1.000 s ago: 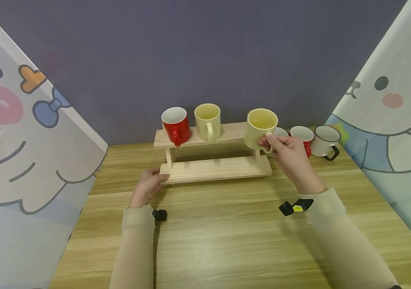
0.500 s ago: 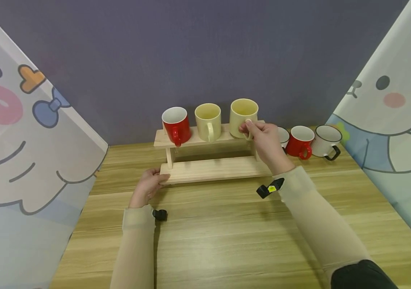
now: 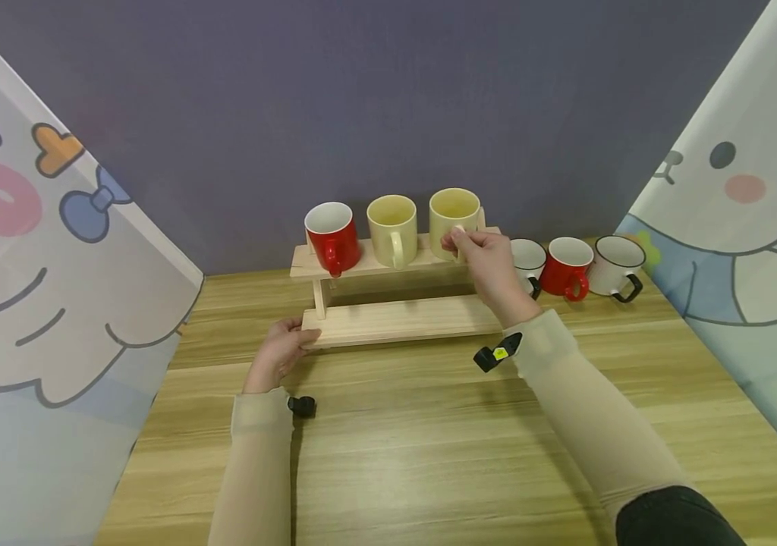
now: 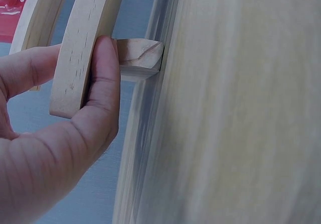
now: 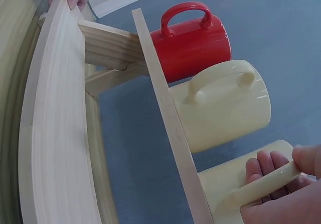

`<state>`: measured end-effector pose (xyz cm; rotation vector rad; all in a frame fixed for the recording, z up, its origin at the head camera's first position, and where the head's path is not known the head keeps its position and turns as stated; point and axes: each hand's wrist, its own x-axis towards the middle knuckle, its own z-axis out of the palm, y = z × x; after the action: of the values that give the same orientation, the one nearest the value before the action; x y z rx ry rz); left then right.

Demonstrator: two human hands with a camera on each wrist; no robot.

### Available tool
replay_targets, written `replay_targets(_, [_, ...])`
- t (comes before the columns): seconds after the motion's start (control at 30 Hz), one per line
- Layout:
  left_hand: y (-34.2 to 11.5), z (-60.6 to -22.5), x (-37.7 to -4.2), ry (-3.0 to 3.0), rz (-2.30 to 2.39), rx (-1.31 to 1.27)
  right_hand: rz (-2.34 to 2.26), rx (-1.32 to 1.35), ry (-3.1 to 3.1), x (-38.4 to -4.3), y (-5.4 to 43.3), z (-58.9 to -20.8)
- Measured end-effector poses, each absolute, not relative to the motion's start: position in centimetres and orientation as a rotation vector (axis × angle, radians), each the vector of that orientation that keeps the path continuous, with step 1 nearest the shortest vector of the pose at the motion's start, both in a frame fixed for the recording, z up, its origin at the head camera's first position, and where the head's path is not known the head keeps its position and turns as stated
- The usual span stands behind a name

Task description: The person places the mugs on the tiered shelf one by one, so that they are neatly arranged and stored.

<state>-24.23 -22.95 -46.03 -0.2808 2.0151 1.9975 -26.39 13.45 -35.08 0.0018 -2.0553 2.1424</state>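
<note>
A two-tier wooden rack stands on the table by the back wall. My left hand grips the left end of its lower board; the left wrist view shows thumb and fingers around that board end. On the upper tier are a red mug at left, a pale yellow mug in the middle and a second pale yellow mug at right. My right hand pinches this right mug's handle. The mug is upright, its base against the upper board.
Right of the rack, on the wooden table, stand a white mug with a dark rim, a red mug and another dark-rimmed white mug. A grey wall rises directly behind the rack.
My right hand has carried the yellow mug leftward from the rack's right end onto the upper tier, beside the middle mug. It has shifted slightly left lately. The left hand has stayed put.
</note>
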Motion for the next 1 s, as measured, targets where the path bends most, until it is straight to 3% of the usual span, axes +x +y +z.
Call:
replay_targets(0.57, [-23.0, -46.0, -24.3, 2.016, 1.993, -0.302, 1.965, -0.032, -2.228, -26.1, 14.5, -35.0])
replay_targets(1.0, [-23.0, -45.9, -24.3, 2.019, 1.992, -0.274, 1.941, -0.038, -2.156, -24.7, 18.0, -35.6])
